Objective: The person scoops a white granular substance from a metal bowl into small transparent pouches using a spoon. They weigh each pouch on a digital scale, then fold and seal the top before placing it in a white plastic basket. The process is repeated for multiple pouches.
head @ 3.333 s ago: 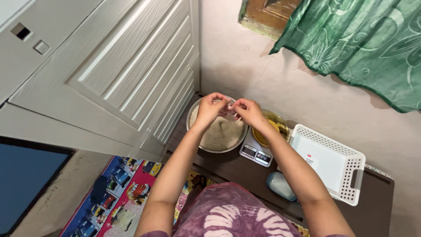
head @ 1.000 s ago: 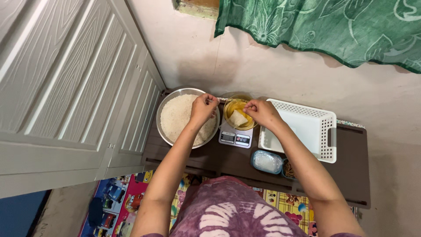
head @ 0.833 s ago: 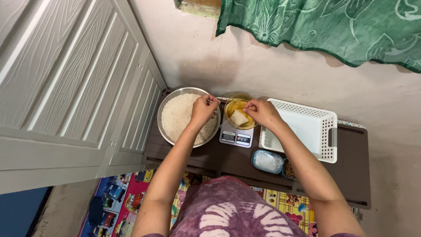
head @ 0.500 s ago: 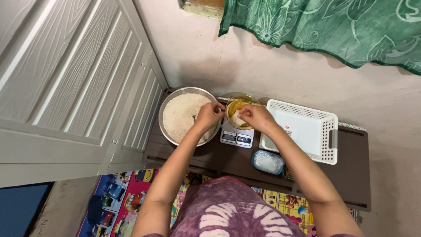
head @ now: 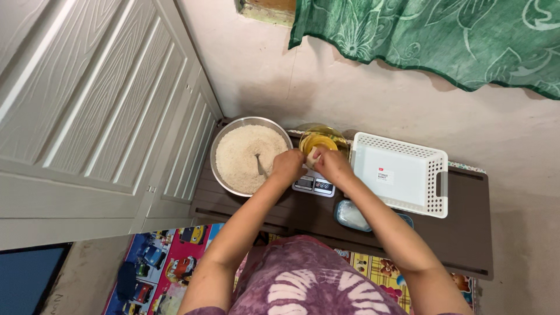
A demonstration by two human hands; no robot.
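A: What do I see at the centre of the frame?

B: I see the left hand (head: pixel 287 165) and the right hand (head: pixel 329 165) side by side, both pinched on a small clear bag (head: pixel 313 155) with pale grain in it. The bag sits just below centre-top, over the near rim of a yellow glass bowl (head: pixel 322 140), which rests on a kitchen scale (head: pixel 314 184).

A: How tight is each grip?

B: Narrow on both sides: I read the fingers as closed on the bag, with no gap showing.

A: And around them?

B: Left of the hands, a metal bowl (head: pixel 224 178) holds rice, with a spoon handle (head: pixel 258 164) standing in it. Right of the hands lies a white plastic basket (head: pixel 434 198). Below the scale, near the right forearm, I see a packet (head: pixel 349 214) of white contents. All rest on a dark brown table (head: pixel 466 233) against the wall.
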